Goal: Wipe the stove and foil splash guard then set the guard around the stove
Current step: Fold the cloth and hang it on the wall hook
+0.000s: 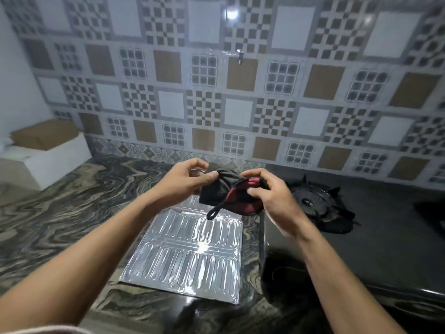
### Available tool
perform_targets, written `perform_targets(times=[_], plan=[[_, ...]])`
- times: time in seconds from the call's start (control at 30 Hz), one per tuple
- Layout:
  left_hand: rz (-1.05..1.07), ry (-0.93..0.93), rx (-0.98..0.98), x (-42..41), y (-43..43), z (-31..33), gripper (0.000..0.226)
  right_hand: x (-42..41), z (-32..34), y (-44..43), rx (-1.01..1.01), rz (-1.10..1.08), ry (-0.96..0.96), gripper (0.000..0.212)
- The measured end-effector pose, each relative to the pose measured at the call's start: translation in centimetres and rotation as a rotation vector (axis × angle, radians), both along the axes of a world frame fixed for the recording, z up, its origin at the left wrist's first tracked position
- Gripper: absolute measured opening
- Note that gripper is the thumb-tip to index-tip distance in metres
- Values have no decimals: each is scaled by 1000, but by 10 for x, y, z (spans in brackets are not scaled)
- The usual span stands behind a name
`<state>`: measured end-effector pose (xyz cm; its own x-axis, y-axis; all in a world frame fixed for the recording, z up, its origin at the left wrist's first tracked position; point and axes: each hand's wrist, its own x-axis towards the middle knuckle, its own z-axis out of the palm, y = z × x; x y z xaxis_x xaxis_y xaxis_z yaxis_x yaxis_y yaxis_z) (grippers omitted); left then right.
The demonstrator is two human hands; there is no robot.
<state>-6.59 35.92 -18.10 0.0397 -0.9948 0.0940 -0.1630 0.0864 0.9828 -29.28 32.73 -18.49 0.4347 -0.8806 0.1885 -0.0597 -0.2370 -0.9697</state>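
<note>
A dark grey cloth with a red inner side and a black loop hangs in the air between both hands. My left hand pinches its upper left part, and my right hand grips its right edge. Below the cloth, the folded silver foil splash guard lies flat on the marbled counter. The black glass-top stove stands to the right of the guard, with a burner and pan support just right of my right hand.
A patterned tile wall runs behind the counter. At the far left stands a white box with a brown cardboard top. A second burner shows at the right edge.
</note>
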Motion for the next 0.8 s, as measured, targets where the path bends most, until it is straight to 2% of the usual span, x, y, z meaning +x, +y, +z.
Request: perform_targets(times=[0.1,0.17,0.2,0.27,0.4,0.53,0.63,0.7,0.73,0.8], plan=[[36,75,-6,-6,-4,15,16,-2,13,-6,-29,52,13,27],[61,105,-24,-7,-10,25,17,2,23,-9,-72,71,103,21],[67,126,-25,-7,-14,30,17,6,27,-10,-124,56,171,25],[67,144,-24,-7,-23,41,21,19,33,-18,-226,-27,261,30],[-14,170,33,0,-42,57,31,38,45,-37,-260,-175,262,21],[-137,353,89,14,-68,70,43,49,59,-58,-308,-239,272,20],[-173,406,136,22,-89,80,41,59,63,-78,-357,-271,290,14],[-194,456,173,25,-102,85,39,66,67,-90,-442,-333,374,11],[-197,472,180,26,-109,87,38,69,69,-94,-465,-344,409,16],[-174,467,186,26,-121,92,36,77,75,-99,-426,-260,386,39]])
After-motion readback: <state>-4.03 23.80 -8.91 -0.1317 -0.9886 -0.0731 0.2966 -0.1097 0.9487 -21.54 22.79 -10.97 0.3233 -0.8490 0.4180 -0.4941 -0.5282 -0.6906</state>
